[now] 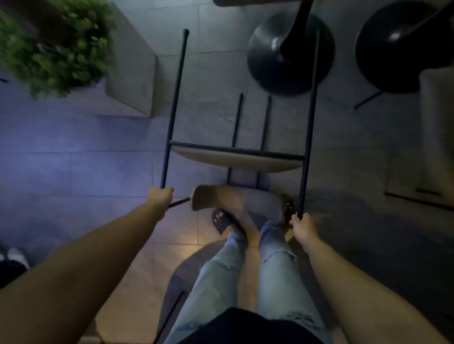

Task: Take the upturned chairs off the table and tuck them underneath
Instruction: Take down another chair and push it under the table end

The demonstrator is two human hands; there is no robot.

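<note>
- The left hand [161, 196] was closed round the thin dark frame of the chair [237, 157], near where the tube bent toward the backrest [221, 200].
- The right hand [303, 224] was clamped on the matching tube on the other side, lower in the view and closer to the body.
- The chair hung between both hands, held off the tiled floor [98, 167], its legs pointing away from the person and its pale seat seen edge-on as a shallow curve.
- Two long legs ran outward from the hands; two shorter dark rods showed between them, beyond the seat.
- Open floor lay to the left of the chair, lit bluish; the person's sandalled feet [224, 221] and light ripped jeans [277, 265] stood just below the backrest.
- Ahead on the right, a round dark pedestal base [290, 56] sat close to the right-hand leg, overlapping it in the view; its column rose to the edge of a bench [245, 2] at the top of the frame.
- A second round dark base [393, 46] stood further right, well apart from the chair.
- A pale rectangular planter [132, 73] with blurred green foliage [54, 44] stood ahead on the left, near the left-hand leg.
- The frame looked like slim dark metal tube; seat and backrest were smooth, pale and gently curved.
</note>
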